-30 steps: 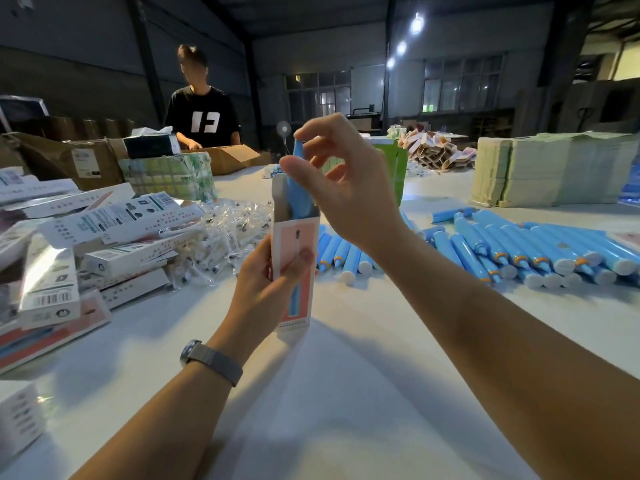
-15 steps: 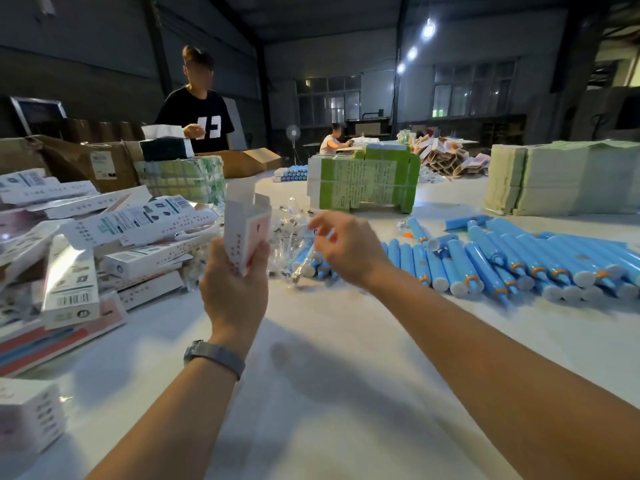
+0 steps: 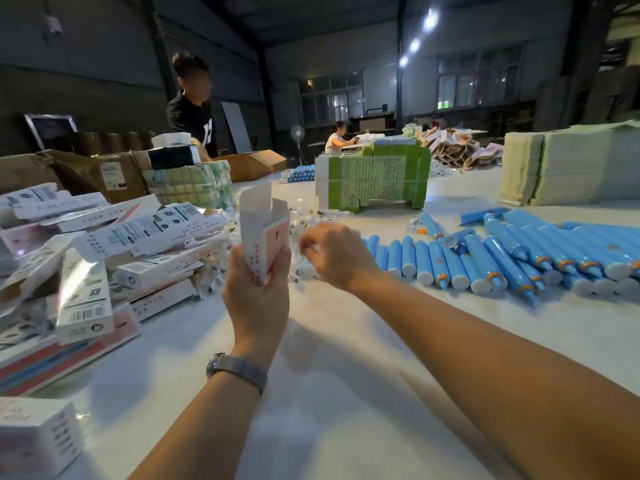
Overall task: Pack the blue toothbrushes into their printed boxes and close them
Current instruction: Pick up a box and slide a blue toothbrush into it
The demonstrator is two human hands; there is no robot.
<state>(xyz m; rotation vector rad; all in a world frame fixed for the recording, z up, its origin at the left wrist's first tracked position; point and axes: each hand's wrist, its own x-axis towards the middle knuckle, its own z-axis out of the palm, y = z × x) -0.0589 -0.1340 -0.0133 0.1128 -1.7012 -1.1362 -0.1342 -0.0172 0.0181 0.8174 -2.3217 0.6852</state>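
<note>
Print and barcodes cover the piled boxes [image 3: 145, 233], all too blurred to read.

Bare forearms, no sleeves in view — grey metal-link wristwatch [image 3: 236, 370] strapped round left wrist; right wrist bare of any band.

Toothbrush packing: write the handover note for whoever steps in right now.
Left hand: grips a printed box upright, top flap open.
Right hand: fingers curled at the clear packets beside the box; whether it holds one is too blurred to tell.
Blue toothbrushes: many lie loose in rows on the table, right of the hands.
Done: a pile of boxes lies on the left.
Left: close the held box, then pack the loose toothbrushes.
</note>
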